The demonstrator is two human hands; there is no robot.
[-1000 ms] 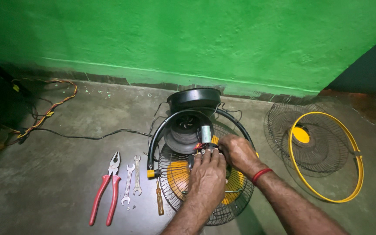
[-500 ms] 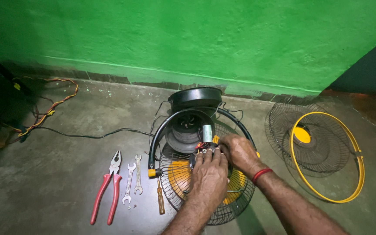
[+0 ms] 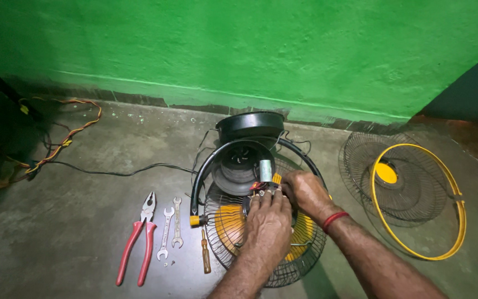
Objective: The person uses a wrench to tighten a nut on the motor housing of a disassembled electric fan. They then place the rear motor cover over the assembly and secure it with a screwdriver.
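Note:
A dismantled floor fan lies on the concrete floor, with its black motor housing (image 3: 240,166) open and a small grey cylindrical capacitor (image 3: 265,170) beside it. My left hand (image 3: 268,227) rests over the wire guard (image 3: 283,266) with yellow blades beneath, its fingertips pinching small wired parts at the motor. My right hand (image 3: 304,192), a red band on its wrist, grips the same cluster of parts from the right. What exactly the fingers hold is hidden.
Red-handled pliers (image 3: 138,243), two spanners (image 3: 171,224) and a brown-handled screwdriver (image 3: 206,256) lie left of the fan. A detached wire grille with a yellow ring (image 3: 416,199) lies to the right. Cables (image 3: 73,133) trail along the green wall on the left.
Both hands stay at the motor with only slight finger shifts. The view has barely moved.

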